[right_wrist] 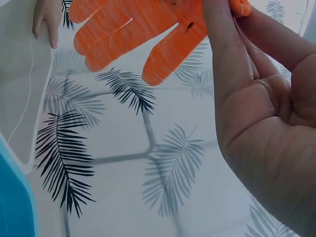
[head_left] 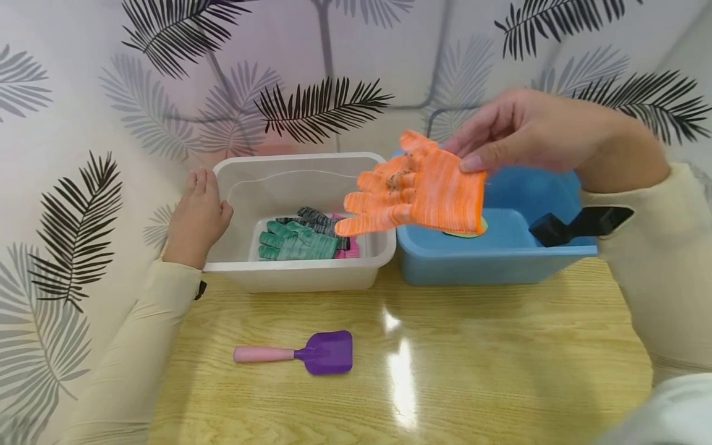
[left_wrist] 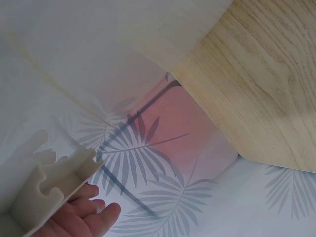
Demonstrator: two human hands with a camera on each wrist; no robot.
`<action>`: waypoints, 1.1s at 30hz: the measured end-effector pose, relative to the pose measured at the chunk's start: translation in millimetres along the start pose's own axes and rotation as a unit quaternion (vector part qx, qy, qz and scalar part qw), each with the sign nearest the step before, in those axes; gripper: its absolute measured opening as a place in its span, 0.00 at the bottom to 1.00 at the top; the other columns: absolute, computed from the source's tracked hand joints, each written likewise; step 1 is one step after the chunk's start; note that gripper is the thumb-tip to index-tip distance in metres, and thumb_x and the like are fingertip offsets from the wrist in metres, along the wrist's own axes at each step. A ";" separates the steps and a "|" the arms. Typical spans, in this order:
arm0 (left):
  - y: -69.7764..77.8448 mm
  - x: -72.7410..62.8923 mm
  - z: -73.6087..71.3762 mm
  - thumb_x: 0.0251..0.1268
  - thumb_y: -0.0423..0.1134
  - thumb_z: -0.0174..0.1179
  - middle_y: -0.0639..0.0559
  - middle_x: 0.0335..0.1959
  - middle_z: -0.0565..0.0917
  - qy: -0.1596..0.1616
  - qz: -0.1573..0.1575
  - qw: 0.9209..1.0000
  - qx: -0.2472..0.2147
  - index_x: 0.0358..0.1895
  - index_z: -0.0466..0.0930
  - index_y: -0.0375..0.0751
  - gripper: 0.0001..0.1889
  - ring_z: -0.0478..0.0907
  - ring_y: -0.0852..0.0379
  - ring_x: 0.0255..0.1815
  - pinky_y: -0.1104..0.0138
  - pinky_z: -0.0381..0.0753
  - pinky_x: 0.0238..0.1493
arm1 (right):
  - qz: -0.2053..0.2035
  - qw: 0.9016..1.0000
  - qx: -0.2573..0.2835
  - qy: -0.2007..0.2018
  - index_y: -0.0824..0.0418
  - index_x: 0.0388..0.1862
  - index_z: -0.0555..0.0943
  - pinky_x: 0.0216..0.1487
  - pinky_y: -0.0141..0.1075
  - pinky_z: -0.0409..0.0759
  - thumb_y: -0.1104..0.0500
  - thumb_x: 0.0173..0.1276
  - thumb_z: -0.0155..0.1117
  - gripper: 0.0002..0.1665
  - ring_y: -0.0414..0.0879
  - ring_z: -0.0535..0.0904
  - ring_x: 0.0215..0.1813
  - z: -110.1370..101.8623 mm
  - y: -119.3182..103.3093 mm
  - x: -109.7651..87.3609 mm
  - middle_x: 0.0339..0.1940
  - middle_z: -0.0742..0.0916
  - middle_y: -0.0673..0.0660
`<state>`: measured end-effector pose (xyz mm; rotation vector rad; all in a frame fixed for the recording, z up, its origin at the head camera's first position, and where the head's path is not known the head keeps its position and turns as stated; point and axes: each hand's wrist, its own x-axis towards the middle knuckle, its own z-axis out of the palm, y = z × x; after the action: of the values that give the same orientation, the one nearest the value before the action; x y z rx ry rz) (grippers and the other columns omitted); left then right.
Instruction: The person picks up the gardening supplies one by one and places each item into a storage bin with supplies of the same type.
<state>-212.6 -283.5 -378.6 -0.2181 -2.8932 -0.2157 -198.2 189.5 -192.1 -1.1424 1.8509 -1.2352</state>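
In the head view my right hand [head_left: 534, 133] pinches an orange knitted glove [head_left: 445, 188] by its cuff, thumb in front. The glove hangs in the air over the gap between two bins, its fingers pointing left and dark marks on it. My left hand [head_left: 194, 219] rests at the left rim of the white bin [head_left: 306, 266], its fingers fairly straight. Inside that bin lie a green glove [head_left: 300, 242], a dark grey glove [head_left: 317, 219] and something pink [head_left: 350, 247] partly underneath. In the right wrist view the orange glove [right_wrist: 143, 34] hangs from my fingers.
A blue bin [head_left: 473, 266] stands right of the white one, with a partly hidden green item [head_left: 473, 230] inside. A purple shovel with a pink handle [head_left: 295, 353] lies on the wooden table [head_left: 473, 371]. Leaf-patterned sheeting [head_left: 356, 49] hangs behind.
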 end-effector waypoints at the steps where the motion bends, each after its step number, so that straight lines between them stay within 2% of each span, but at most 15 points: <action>1: -0.1 0.3 0.0 0.60 0.34 0.46 0.22 0.65 0.58 -0.001 0.000 1.000 0.000 0.65 0.53 0.16 0.32 0.50 0.32 0.69 0.50 0.52 0.68 | 0.008 1.000 0.000 0.001 0.70 0.54 0.76 0.44 0.42 0.80 0.75 0.66 0.50 0.18 0.53 0.81 0.42 -1.2 -0.6 6.0 0.41 0.85 0.64; 4: 0.4 0.8 -0.6 0.61 0.34 0.47 0.23 0.65 0.57 -0.002 -0.001 1.000 0.000 0.65 0.53 0.17 0.32 0.50 0.33 0.69 0.49 0.52 0.67 | 0.051 0.998 -0.013 0.022 0.69 0.54 0.77 0.44 0.41 0.80 0.69 0.67 0.54 0.17 0.53 0.81 0.42 -1.6 -2.0 24.5 0.41 0.84 0.64; 7: 0.9 0.7 -0.6 0.61 0.34 0.47 0.23 0.65 0.57 0.000 0.001 1.000 -0.001 0.65 0.53 0.17 0.32 0.50 0.32 0.69 0.49 0.52 0.67 | 0.112 0.992 -0.026 0.060 0.65 0.53 0.78 0.46 0.40 0.80 0.62 0.65 0.60 0.18 0.54 0.80 0.43 1.4 -1.6 43.6 0.42 0.84 0.62; 10: 1.3 0.1 0.0 0.60 0.34 0.47 0.22 0.64 0.58 0.006 0.006 1.000 0.000 0.64 0.54 0.16 0.31 0.51 0.32 0.68 0.49 0.53 0.67 | 0.147 0.986 -0.009 0.071 0.62 0.53 0.79 0.50 0.43 0.78 0.57 0.62 0.64 0.20 0.55 0.80 0.46 4.4 4.1 63.8 0.45 0.84 0.62; 14: 1.4 -0.9 0.1 0.59 0.33 0.47 0.22 0.63 0.59 0.013 0.009 1.000 -0.001 0.63 0.55 0.15 0.31 0.52 0.31 0.68 0.48 0.54 0.66 | 0.144 0.988 0.032 0.046 0.62 0.52 0.79 0.52 0.46 0.77 0.57 0.61 0.65 0.21 0.56 0.80 0.47 7.1 17.3 90.1 0.46 0.84 0.62; 21: -1.1 -0.4 2.3 0.59 0.33 0.47 0.22 0.64 0.59 0.013 0.006 1.000 -0.003 0.64 0.54 0.16 0.31 0.52 0.32 0.68 0.48 0.54 0.66 | 0.123 0.987 0.103 0.010 0.68 0.52 0.78 0.51 0.46 0.77 0.63 0.63 0.63 0.19 0.57 0.79 0.49 14.3 30.1 129.1 0.48 0.83 0.63; 24: -2.3 0.2 3.2 0.59 0.33 0.47 0.22 0.64 0.59 0.011 0.006 1.000 -0.003 0.64 0.54 0.16 0.32 0.52 0.31 0.68 0.48 0.53 0.66 | 0.135 0.985 0.110 0.008 0.67 0.51 0.78 0.50 0.45 0.78 0.63 0.62 0.63 0.19 0.56 0.80 0.50 18.4 35.7 141.7 0.49 0.83 0.62; 30: -2.7 0.6 2.8 0.58 0.33 0.48 0.23 0.63 0.61 0.027 0.011 1.000 -0.004 0.63 0.55 0.15 0.31 0.53 0.31 0.67 0.49 0.55 0.66 | 0.155 0.977 0.144 -0.003 0.68 0.52 0.77 0.52 0.44 0.77 0.66 0.61 0.63 0.19 0.55 0.80 0.51 27.3 51.6 167.8 0.50 0.83 0.63; 33: -1.5 1.0 3.4 0.58 0.33 0.48 0.23 0.64 0.60 0.021 0.009 1.000 -0.007 0.63 0.55 0.16 0.31 0.52 0.32 0.68 0.49 0.54 0.66 | 0.166 0.974 0.151 -0.008 0.68 0.53 0.77 0.52 0.44 0.77 0.67 0.61 0.63 0.20 0.55 0.80 0.50 30.4 59.0 178.6 0.50 0.83 0.62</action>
<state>-214.5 -284.3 -381.8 -0.2399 -2.8481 -0.2354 -267.0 27.2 -264.5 -0.6459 1.6851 -1.2504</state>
